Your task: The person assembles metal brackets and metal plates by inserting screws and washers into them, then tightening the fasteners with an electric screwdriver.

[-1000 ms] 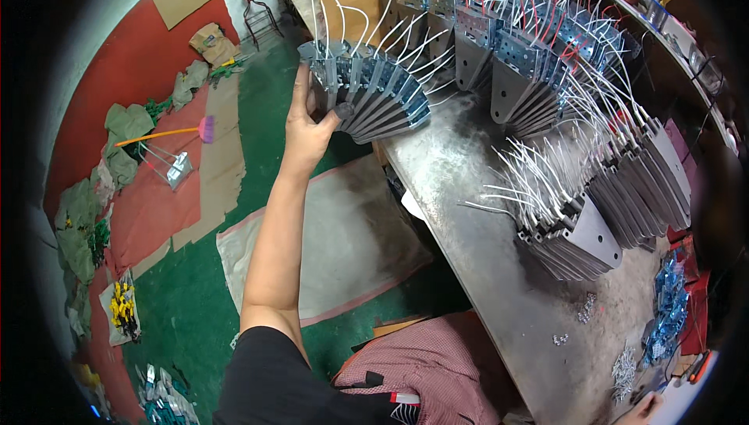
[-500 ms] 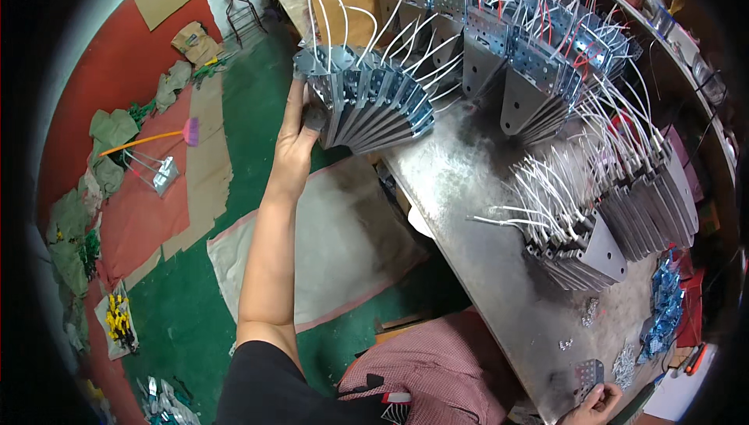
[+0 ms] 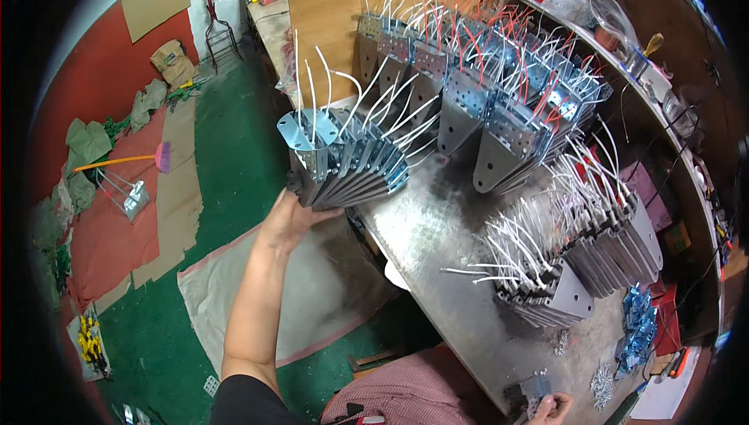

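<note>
My left hand (image 3: 287, 224) is at the table's left edge, closed around the lower end of the nearest grey plate (image 3: 303, 178) in a fanned row. The thumb reaches under the row and the other fingers are partly hidden. A shiny bracket (image 3: 308, 132) with oval holes tops that plate, and white wires rise from it. Behind it leans the rest of the fanned plates (image 3: 363, 175). At the bottom right, my right hand (image 3: 552, 408) pinches a small perforated metal bracket (image 3: 535, 385) at its edge, low over the metal tabletop (image 3: 468, 331).
Rows of bracketed plates (image 3: 499, 152) with red and white wires fill the table's far side. Stacked grey plates (image 3: 573, 300) with white wires stand at right. Near them lie loose screws (image 3: 601, 384) and blue metal pieces (image 3: 637, 327). A pale cloth (image 3: 257, 300) covers the green floor.
The view has shifted, showing more of the table's far side. My left hand sits lower on the row's end, where the bracket's top now shows. My right hand still holds the perforated bracket.
</note>
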The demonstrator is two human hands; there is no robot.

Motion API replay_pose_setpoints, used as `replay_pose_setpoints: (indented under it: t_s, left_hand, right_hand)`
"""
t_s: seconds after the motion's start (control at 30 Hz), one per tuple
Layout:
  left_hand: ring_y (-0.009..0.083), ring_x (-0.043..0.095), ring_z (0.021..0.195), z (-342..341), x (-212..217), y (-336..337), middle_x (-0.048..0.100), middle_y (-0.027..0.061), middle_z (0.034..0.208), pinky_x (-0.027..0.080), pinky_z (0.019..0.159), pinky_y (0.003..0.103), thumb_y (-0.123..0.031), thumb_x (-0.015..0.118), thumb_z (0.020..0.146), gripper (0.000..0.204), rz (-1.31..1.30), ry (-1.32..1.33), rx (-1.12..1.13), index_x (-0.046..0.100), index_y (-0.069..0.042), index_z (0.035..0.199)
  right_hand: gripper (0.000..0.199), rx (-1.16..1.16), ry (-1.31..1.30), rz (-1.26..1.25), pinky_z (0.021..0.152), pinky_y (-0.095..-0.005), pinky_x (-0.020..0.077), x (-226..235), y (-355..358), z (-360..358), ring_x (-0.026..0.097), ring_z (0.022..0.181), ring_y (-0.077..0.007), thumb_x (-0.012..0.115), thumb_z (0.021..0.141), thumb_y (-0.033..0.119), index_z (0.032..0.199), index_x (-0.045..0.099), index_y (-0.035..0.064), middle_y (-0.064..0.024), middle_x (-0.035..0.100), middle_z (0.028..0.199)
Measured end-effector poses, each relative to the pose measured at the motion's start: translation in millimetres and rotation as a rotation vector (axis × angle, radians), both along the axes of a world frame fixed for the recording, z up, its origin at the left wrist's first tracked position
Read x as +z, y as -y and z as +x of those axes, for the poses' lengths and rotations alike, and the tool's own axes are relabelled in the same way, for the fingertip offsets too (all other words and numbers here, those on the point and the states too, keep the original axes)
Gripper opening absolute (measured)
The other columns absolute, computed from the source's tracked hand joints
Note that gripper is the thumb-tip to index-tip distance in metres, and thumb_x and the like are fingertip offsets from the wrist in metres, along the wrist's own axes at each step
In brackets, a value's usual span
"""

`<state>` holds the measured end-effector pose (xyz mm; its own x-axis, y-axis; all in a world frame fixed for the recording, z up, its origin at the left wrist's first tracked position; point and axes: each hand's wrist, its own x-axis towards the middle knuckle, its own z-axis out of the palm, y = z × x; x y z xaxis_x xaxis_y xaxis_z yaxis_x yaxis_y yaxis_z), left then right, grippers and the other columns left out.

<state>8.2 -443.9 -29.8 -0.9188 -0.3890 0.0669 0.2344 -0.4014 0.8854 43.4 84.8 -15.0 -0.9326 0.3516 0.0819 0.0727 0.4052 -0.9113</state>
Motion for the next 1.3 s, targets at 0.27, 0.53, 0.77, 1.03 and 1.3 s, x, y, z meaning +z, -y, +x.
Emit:
replay_pose_setpoints:
  t_s: [0.27, 0.53, 0.77, 1.03, 1.3]
  left_hand:
    - [0.0342, 0.033, 0.131, -14.1, -12.5, -21.7, 0.035, 0.0111, 0.144, 0.026, 0.099, 0.066, -0.074, 0.036, 0.081, 0.084, 0.080, -0.143, 0.048, 0.031, -0.016, 0.142]
    - [0.0292, 0.042, 0.126, -9.8, -21.5, -13.9, 0.040, 0.0094, 0.140, 0.040, 0.096, 0.055, -0.065, 0.056, 0.078, 0.088, -0.004, -0.167, -0.032, 0.029, -0.012, 0.142]
    - [0.0350, 0.036, 0.129, -14.2, -15.6, -30.6, 0.037, 0.0134, 0.142, 0.028, 0.101, 0.062, -0.080, 0.035, 0.076, 0.095, 0.134, -0.125, 0.136, 0.029, -0.013, 0.143]
    - [0.0297, 0.034, 0.131, -17.7, -16.5, -37.7, 0.036, 0.0096, 0.144, 0.026, 0.101, 0.063, -0.079, 0.028, 0.079, 0.089, 0.095, -0.141, 0.156, 0.031, -0.016, 0.142]
    - [0.0277, 0.037, 0.129, -25.3, -5.2, -47.1, 0.040, 0.0105, 0.139, 0.029, 0.103, 0.055, -0.072, 0.033, 0.085, 0.081, 0.133, -0.112, 0.219, 0.034, -0.011, 0.139]
  right_hand:
    - [0.022, 0.034, 0.041, -0.168, 0.063, -0.0271, 0.0412, -6.3, 20.1, -11.7, 0.047, 0.074, -0.0152, 0.059, 0.089, 0.016, 0.102, 0.049, 0.0023, -0.0065, 0.050, 0.088]
    - [0.019, 0.034, 0.090, -0.146, 0.060, -0.0281, 0.0394, 0.5, 26.9, -15.1, 0.046, 0.070, -0.0147, 0.057, 0.089, 0.015, 0.102, 0.049, 0.0042, -0.0059, 0.050, 0.083]
    - [0.017, 0.062, 0.134, -0.174, 0.060, -0.0278, 0.0400, -5.6, 21.2, -11.0, 0.048, 0.071, -0.0150, 0.056, 0.089, 0.013, 0.101, 0.048, 0.0036, -0.0068, 0.050, 0.083]
    - [0.021, 0.702, 0.212, -0.001, 0.076, -0.0263, 0.0474, 36.3, 110.4, -28.0, 0.060, 0.086, -0.0143, 0.057, 0.084, 0.007, 0.102, 0.061, -0.0035, -0.0098, 0.064, 0.092]
    - [0.016, 1.168, 0.162, -0.285, 0.095, -0.0334, 0.0398, 20.7, 268.1, -126.1, 0.052, 0.118, -0.0277, 0.055, 0.088, 0.012, 0.094, 0.057, -0.0020, -0.0243, 0.052, 0.127]
